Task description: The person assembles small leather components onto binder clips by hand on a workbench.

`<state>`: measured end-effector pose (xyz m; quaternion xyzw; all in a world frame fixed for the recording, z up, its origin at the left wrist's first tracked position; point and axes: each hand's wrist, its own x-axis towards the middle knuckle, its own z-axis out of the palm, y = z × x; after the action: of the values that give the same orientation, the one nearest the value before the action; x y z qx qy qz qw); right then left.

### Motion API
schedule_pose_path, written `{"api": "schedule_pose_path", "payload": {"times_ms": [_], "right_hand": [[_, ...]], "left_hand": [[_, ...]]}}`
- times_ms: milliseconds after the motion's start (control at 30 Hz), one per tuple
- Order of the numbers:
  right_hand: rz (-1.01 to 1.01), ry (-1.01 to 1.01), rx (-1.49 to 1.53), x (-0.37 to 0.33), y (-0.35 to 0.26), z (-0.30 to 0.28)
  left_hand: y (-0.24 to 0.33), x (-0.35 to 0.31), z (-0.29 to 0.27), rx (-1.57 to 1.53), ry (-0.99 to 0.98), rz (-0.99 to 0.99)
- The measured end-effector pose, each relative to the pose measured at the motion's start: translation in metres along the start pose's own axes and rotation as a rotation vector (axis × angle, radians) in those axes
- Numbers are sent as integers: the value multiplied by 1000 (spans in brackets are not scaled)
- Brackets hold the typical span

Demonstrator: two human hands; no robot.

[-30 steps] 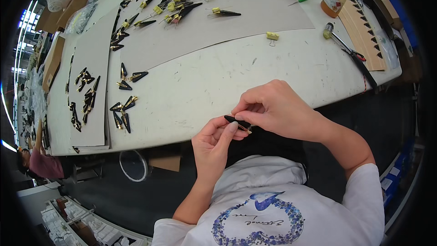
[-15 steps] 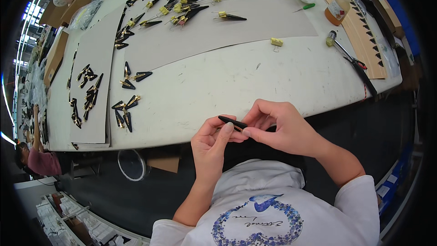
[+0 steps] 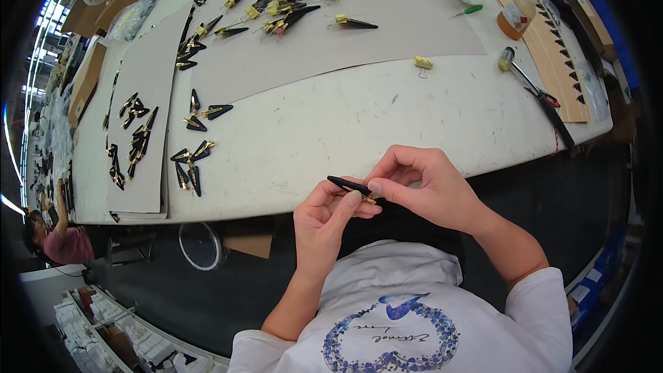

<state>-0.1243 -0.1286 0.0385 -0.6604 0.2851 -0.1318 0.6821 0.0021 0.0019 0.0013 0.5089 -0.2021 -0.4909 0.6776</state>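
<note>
Workshop with a pale worktop (image 3: 290, 124) curving across it, seen from the head camera looking down; at far left, beyond the worktop's left edge, sits a co-worker in a dusky pink top (image 3: 67, 245).

Front and centre, seen against the worktop's near edge, the person's two hands meet at a slim black clip (image 3: 344, 183) with a gold metal part below. Its long axis slants: the narrow tip points up and left, toward the worktop's far left corner, and the wide end faces down and right.

The left hand (image 3: 323, 215) has the clip in its grip, thumb on the near side, fingers behind, tip jutting past them. The right hand (image 3: 431, 186) is nearer the wide end, thumb and forefinger drawn together there; whether that grip pinches the clip or only rests against it, I cannot tell.

Toward the worktop's left edge, similar black-and-gold clips (image 3: 195, 179) lie beside a grey sheet (image 3: 148, 190). A yellow binder clip (image 3: 423, 63) lies beyond the right hand, and a hammer (image 3: 506, 61) near the right edge.
</note>
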Motion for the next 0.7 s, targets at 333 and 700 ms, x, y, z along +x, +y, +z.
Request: {"api": "schedule_pose_path", "payload": {"times_ms": [333, 700], "right_hand": [[2, -93, -98, 7, -6, -6], [9, -134, -158, 16, -10, -4]], "left_hand": [[-2, 1, -1, 19, 5, 19], [-3, 1, -2, 59, -17, 2]]}}
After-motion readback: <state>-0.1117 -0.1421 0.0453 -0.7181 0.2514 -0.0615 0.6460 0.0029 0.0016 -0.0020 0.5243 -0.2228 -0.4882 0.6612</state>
